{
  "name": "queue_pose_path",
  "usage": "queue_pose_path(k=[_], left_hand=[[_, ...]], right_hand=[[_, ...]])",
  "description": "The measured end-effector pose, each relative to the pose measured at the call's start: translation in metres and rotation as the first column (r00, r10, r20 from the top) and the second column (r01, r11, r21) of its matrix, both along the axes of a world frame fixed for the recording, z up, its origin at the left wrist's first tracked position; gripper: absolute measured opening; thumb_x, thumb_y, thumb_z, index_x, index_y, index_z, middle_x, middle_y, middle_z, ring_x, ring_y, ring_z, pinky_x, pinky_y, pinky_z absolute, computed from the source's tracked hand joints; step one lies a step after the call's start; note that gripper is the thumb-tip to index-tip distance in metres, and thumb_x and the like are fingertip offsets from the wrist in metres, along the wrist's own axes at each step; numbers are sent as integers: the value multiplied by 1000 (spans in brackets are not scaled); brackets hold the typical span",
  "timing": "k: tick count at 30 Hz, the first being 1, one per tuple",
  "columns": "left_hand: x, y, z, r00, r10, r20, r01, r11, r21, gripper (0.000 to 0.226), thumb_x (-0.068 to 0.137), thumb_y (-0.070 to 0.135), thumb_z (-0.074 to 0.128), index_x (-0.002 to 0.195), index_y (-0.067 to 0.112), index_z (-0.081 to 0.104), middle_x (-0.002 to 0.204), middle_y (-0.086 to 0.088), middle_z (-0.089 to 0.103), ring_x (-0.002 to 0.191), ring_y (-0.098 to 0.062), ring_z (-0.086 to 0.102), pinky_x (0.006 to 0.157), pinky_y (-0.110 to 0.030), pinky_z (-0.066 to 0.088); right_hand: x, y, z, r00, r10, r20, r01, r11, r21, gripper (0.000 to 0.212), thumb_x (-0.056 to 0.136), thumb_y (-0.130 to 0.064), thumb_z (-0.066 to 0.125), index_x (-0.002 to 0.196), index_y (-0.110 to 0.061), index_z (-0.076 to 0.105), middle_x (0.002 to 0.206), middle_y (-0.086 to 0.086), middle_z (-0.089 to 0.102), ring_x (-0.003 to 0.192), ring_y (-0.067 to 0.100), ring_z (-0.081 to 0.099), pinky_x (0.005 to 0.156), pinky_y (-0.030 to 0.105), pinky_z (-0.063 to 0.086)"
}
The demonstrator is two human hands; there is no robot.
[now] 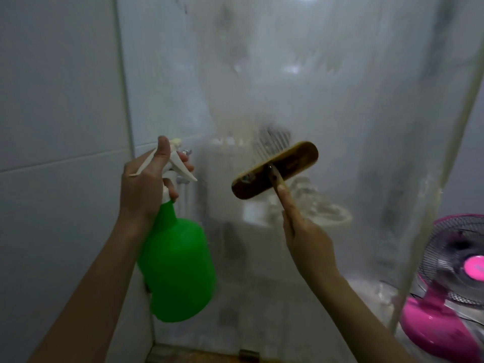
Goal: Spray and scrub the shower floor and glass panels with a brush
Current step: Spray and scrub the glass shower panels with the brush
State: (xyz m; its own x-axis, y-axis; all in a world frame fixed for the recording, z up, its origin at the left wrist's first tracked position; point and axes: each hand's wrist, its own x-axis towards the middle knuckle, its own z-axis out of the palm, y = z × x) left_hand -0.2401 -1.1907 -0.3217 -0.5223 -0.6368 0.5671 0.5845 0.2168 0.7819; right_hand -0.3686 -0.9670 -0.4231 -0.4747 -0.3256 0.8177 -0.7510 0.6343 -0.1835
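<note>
At the glass [301, 87], left hand [144, 189] grips sprayer [178, 258], right hand [309, 244] brush [275, 170].

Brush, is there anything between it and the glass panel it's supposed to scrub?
Nothing visible does. The right hand holds the brush by its handle, bristles facing the glass panel, with no object between them. The left hand holds the green spray bottle off to the left, clear of that path.

Pale grey-white tiled wall [57, 127] across the left, brownish floor [199, 357] strip at bottom centre, pink fan [450, 279] at lower right, dim cool light
</note>
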Motion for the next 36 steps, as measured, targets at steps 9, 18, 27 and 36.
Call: queue_pose_path(k=[9, 18, 27, 36], left_hand=[[15, -21, -11, 995, 91, -29, -92, 995, -49, 37, 101, 48, 47, 92, 24, 74, 89, -11, 76, 41, -9, 53, 39, -18, 42], [25, -27, -13, 990, 140, 2, -140, 989, -39, 42, 103, 48, 47, 100, 16, 75, 87, -7, 77, 48, -13, 56, 41, -18, 42], [41, -34, -43, 990, 137, 25, -136, 990, -21, 44, 103, 47, 47, 83, 18, 74, 81, -6, 78, 44, -19, 52, 39, -20, 41], [44, -36, -107, 978, 187, 95, -186, 982, -22, 37, 98, 51, 51, 81, 30, 76, 82, -3, 78, 55, -29, 56, 39, -22, 41]], right_hand=[[-8, -70, 77, 991, -8, -137, 22, 994, 103, 63, 101, -18, 46, 153, -32, 15, 52, -6, 29, 35, 7, 27, 34, 25, 26], [1, -113, 120, 985, 56, -165, -29, 986, 162, 60, 104, -21, 36, 153, -36, 5, 60, 1, 44, 44, 16, 44, 43, 35, 46], [19, -13, -54, 994, 55, 98, -68, 989, 134, 92, 83, -2, 70, 152, -32, 17, 59, -7, 35, 35, 2, 21, 37, 10, 12], [-11, -123, -35, 993, 110, -53, -99, 980, 172, 81, 90, -5, 60, 152, -36, 17, 53, 0, 39, 34, 17, 34, 34, 26, 25]])
